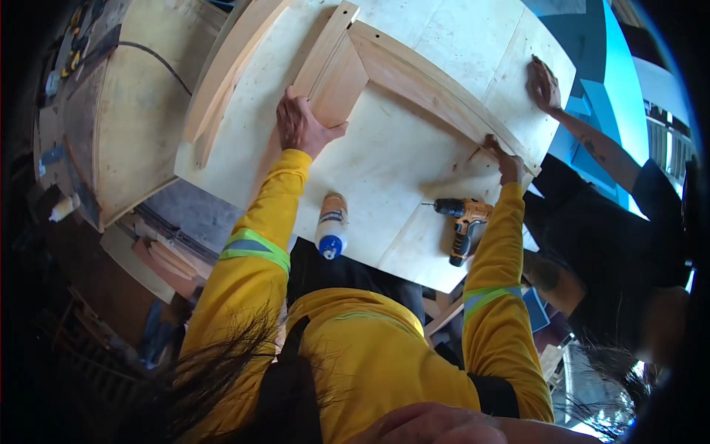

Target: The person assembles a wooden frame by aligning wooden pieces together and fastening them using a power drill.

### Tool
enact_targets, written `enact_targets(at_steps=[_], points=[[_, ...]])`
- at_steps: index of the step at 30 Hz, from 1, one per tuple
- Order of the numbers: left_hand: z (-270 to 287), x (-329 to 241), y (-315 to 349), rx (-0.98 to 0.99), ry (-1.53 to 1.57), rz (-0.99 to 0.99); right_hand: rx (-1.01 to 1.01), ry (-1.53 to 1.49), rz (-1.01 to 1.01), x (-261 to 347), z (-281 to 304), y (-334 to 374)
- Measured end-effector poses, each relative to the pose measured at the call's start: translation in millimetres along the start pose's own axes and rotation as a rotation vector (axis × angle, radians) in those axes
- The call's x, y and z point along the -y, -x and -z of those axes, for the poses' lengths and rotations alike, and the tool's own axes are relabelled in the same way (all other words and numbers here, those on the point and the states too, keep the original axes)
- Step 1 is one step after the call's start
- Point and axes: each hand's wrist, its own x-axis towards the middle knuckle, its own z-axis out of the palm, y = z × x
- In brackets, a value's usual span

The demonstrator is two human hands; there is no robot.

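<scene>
- The left fingers [288,109] are spread wide from the thumb at the frame's [414,74] left near end; whether it is gripped cannot be told.
- Its long rail is held near the right end by curled right fingers [491,142].
- The frame is laid on the tabletop [403,166], long axis slanted from far left to near right.
- A printed label is carried by the bottle [333,219]; its contents are hidden.

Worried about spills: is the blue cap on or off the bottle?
On: the blue cap sits over one end of the bottle. Whether its white tip is open, I cannot tell.
</scene>
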Motion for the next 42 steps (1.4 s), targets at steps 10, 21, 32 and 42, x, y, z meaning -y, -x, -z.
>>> enact_targets(at_steps=[10, 21, 32, 42], points=[[3.8, 10.1, 6.3, -0.034, 0.018, 0.043, -0.069, 0.103, -0.099, -28.7, -29.2, -49.5], [84.4, 74.8, 143.2, 0.163, 0.103, 0.299, 0.178, -0.121, 0.133, 12.9, 3.8, 1.5], [75.5, 71.6, 154.8, 0.133, 0.232, 0.489, 0.121, -0.069, -0.115, 22.9, 10.0, 6.4], [74.1, 60.9, 150.7, 0.146, 0.189, 0.469, -0.073, 0.114, -0.048, -10.9, -8.8, -24.1]])
